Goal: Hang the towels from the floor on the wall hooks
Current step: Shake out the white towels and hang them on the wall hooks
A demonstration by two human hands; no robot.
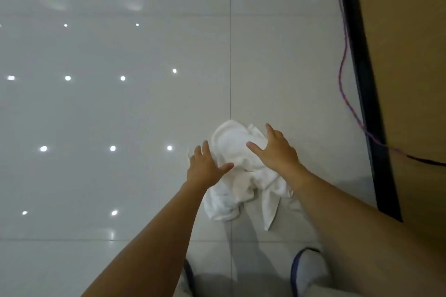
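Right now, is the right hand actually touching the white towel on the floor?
Cannot tell. The head view looks straight down: the right hand overlaps the towel with fingers spread, not curled round it, so any gap beneath is hidden.

Floor (120, 116): glossy pale tiles, light spots mirrored left of the towel (231, 149). One white towel, crumpled, lies on a grout line (230, 55). Right of towel: red-purple cord (342, 75) along a black baseboard (362, 79). Below towel: white slipper (311, 270), blue-trimmed.
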